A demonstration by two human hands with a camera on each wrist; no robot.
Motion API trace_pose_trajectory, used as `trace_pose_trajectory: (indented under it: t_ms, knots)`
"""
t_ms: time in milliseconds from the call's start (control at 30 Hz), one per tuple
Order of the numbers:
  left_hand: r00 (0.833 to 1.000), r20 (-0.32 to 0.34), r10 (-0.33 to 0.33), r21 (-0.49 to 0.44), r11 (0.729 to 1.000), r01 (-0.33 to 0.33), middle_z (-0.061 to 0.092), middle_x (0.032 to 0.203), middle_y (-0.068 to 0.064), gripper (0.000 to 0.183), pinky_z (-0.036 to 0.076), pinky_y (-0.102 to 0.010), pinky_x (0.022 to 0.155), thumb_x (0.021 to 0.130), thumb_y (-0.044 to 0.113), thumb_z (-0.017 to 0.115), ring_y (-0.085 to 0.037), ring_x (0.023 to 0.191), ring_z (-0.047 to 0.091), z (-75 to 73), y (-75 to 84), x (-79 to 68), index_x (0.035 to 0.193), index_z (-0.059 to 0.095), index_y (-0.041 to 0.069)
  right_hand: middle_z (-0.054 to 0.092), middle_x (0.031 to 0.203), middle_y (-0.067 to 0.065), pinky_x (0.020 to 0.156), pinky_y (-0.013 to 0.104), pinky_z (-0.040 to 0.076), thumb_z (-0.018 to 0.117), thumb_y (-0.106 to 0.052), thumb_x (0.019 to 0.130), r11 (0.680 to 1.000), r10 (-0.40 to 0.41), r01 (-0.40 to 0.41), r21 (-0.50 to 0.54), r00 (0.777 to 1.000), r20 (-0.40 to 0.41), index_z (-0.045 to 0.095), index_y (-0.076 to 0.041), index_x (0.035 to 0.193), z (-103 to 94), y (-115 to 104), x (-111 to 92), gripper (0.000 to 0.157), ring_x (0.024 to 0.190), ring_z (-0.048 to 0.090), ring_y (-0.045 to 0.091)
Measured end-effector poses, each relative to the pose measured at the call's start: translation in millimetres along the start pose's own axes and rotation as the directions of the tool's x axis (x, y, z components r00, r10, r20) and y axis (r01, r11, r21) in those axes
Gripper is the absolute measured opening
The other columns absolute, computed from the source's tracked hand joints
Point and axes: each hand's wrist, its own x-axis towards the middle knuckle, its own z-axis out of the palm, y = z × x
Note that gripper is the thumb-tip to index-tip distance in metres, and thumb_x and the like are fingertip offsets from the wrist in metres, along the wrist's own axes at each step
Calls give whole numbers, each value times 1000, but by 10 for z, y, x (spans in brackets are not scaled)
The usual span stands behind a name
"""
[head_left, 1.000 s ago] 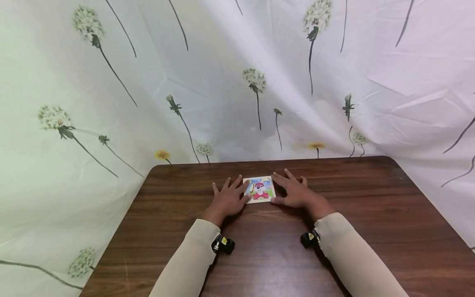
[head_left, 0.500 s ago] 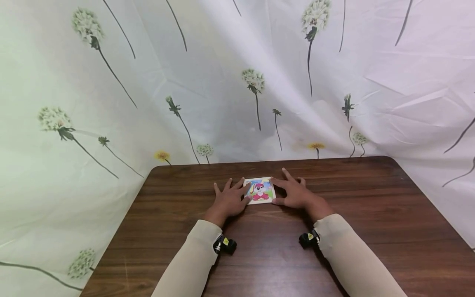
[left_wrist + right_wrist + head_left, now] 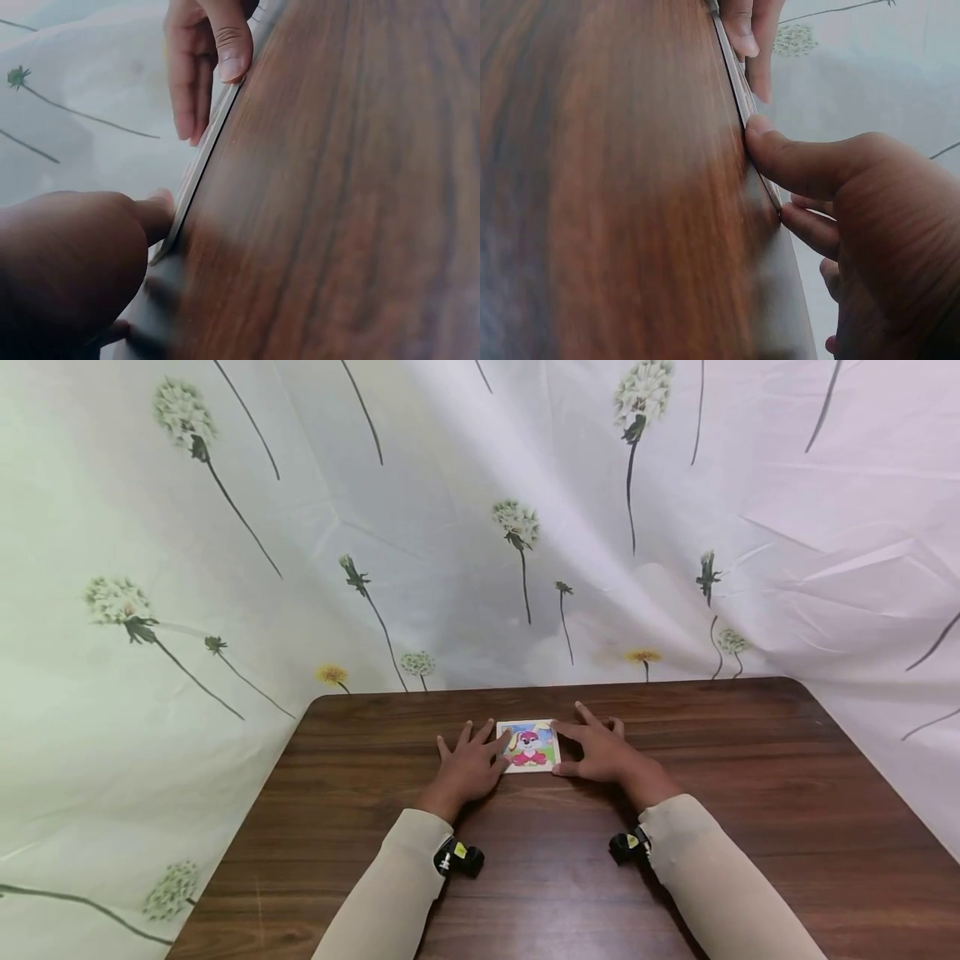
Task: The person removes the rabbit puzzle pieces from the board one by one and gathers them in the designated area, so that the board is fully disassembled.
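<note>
A small square picture board (image 3: 529, 748), white-bordered with a cartoon of a pink bunny-like animal, lies flat toward the back of the table. My left hand (image 3: 468, 772) has its fingers spread, the index finger and thumb lying straight over the board's left edge. On the opposite side my right hand (image 3: 600, 753) pinches the right edge, index finger at the far corner and thumb at the near corner. Seen edge-on in the right wrist view, the thin board (image 3: 739, 82) has the right thumb (image 3: 759, 126) against its near edge. Its underside is hidden.
The brown wood-grain table (image 3: 555, 877) has rounded back corners. Behind it hangs a pale sheet (image 3: 450, 543) printed with dandelions. A black wrist camera (image 3: 467, 859) sits at the left cuff and another wrist camera (image 3: 624, 847) at the right cuff.
My right index finger has come in from beside the board onto its far right corner. The board and left hand have shifted very slightly right.
</note>
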Motion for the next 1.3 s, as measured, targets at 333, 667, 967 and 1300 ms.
trace_pose_trajectory:
  t_ms: [333, 667, 967, 1300]
  knots:
    - [999, -33, 18, -97, 995, -22, 27, 183, -6, 53, -2, -87, 125, 112, 52, 57, -45, 172, 12, 39, -18, -44, 163, 54, 37, 51, 169, 15, 123, 84, 7, 86, -49, 94, 996, -1, -2, -87, 999, -40, 54, -16, 163, -27, -43, -61, 83, 170, 17, 43]
    - [996, -60, 59, -93, 994, -64, 39, 178, 0, 46, 1, -91, 122, 114, 46, 57, -48, 170, 15, 23, -22, -109, 158, 59, 37, 70, 149, 10, 106, 69, 28, 86, -60, 90, 979, -82, 51, -199, 985, -151, 71, -14, 147, 4, -107, 13, 75, 144, 51, 38]
    - [996, -38, 78, -72, 994, -80, 36, 179, 5, 47, 0, -91, 122, 115, 46, 55, -49, 170, 13, 10, -33, -91, 161, 54, 39, 65, 153, 14, 112, 70, 33, 72, -32, 108, 985, -132, 114, -131, 982, -133, 70, -11, 146, 45, -162, 266, 44, 145, 52, 38]
    - [995, -42, 94, -87, 991, -98, 38, 178, 5, 49, 0, -93, 120, 114, 47, 55, -51, 170, 11, 20, -42, -103, 162, 54, 36, 60, 155, 15, 113, 71, 34, 69, -25, 109, 987, -138, 129, -99, 987, -87, 70, -11, 147, 120, -224, 511, 41, 145, 50, 38]
